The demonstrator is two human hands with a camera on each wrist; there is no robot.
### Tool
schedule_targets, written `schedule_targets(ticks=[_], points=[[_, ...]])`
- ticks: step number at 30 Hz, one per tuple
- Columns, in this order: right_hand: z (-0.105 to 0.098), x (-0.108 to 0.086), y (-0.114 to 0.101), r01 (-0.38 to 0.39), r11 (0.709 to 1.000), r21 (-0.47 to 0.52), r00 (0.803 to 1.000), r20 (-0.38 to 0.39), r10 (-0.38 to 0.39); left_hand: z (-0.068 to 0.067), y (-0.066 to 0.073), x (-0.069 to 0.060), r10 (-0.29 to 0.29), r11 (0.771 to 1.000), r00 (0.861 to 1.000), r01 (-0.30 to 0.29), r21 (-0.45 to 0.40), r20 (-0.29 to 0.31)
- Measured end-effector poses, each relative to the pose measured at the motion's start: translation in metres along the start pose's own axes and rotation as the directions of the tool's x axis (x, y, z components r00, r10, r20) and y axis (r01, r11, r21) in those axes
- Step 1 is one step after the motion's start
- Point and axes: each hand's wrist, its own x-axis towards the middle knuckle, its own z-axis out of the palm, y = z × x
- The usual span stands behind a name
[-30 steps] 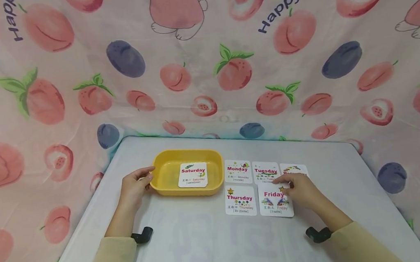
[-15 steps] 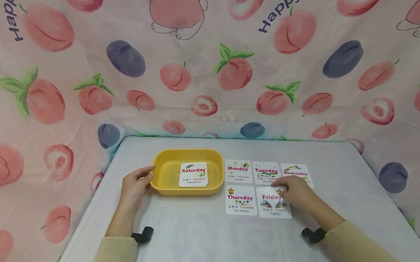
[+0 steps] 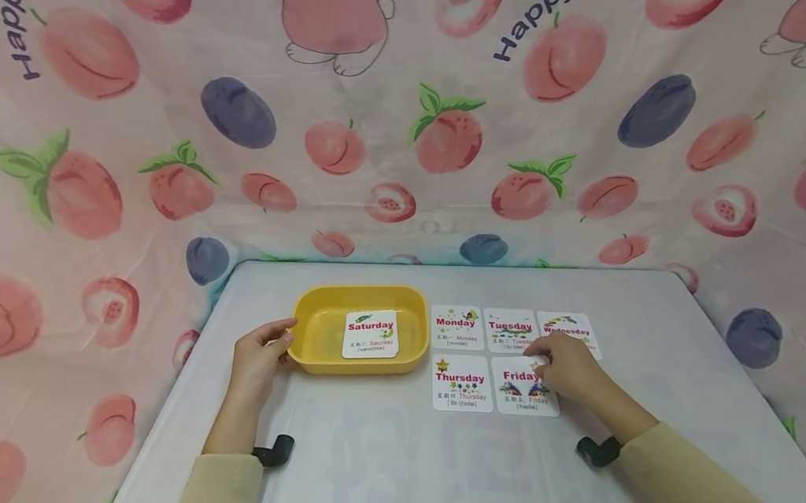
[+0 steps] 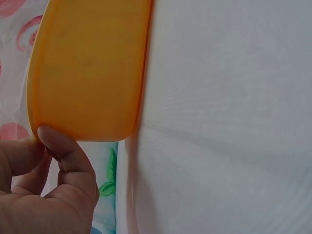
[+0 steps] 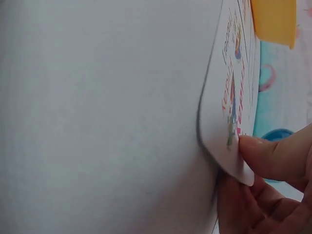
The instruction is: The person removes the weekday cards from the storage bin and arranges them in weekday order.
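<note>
My left hand [image 3: 257, 360] pinches the left end of a yellow plastic tray [image 3: 320, 366]; the left wrist view shows thumb and fingers on the tray's rim [image 4: 87, 131]. Inside the tray lies the Saturday card [image 3: 370, 335]. With thumb and fingers, my right hand [image 3: 574, 368] pinches the right edge of the Friday card [image 3: 524, 390]. In the right wrist view, the thumb is on top of the Friday card [image 5: 219, 131] and fingers are beneath its edge. Left of it lies the Thursday card [image 3: 462, 385].
Behind lies a row with the Monday card [image 3: 456, 329], the Tuesday card [image 3: 510, 330] and the Wednesday card [image 3: 569, 324], the last partly hidden by my right hand. A white cloth covers the table [image 3: 392, 473]. A peach-print curtain [image 3: 393, 126] rises at the back and sides.
The Friday card, held by my right hand, has shifted slightly left and lies closer to the Thursday card. My left hand has stayed at the tray.
</note>
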Motion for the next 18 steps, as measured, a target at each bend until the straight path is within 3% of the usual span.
schedule_targets(ticks=[18], points=[[0.004,-0.0028,-0.0021,-0.029,0.998,-0.061,0.998,-0.061,0.025,-0.0018,-0.0001,-0.0003,0.002,1.0,1.0,-0.002,-0.011,0.021]])
